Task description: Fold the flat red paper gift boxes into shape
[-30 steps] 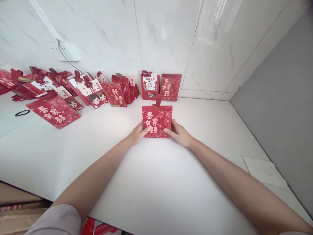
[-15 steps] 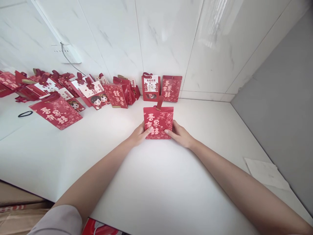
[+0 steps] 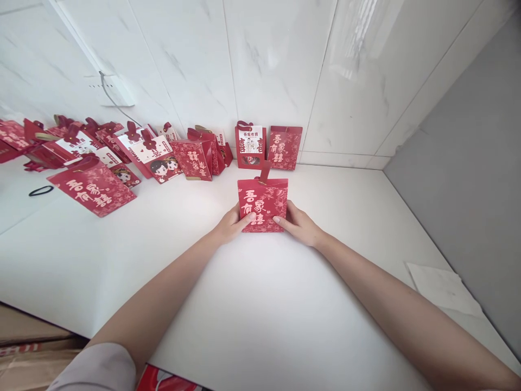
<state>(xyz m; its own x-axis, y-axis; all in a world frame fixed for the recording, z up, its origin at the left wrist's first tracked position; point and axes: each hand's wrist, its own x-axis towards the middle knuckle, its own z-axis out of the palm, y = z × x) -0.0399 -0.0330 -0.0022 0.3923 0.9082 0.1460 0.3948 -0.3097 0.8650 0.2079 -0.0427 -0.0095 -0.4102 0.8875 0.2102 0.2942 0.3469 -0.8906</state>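
Between my two hands a red gift box [image 3: 266,198] with pale lettering and a flower print stands upright on the white table [image 3: 252,304]. A dark red ribbon loop [image 3: 264,172] rises from its top. My left hand [image 3: 232,224] grips the lower left side, thumb across the front. On the lower right side, my right hand [image 3: 300,224] holds it the same way. The fingers behind the box are hidden. Just beyond it, a box with a couple's picture [image 3: 251,145] and another red box [image 3: 285,147] lean by the wall.
Several more red and white gift boxes [image 3: 95,187] crowd the left back of the table. A black loop [image 3: 40,191] lies at far left. At right there is a white sheet [image 3: 443,288]. Cardboard [image 3: 32,347] shows below the table's left edge; a grey wall [image 3: 468,136] bounds the right.
Both hands keep the same hold on the gift box. The whole view has shifted very slightly; nothing else visibly differs.
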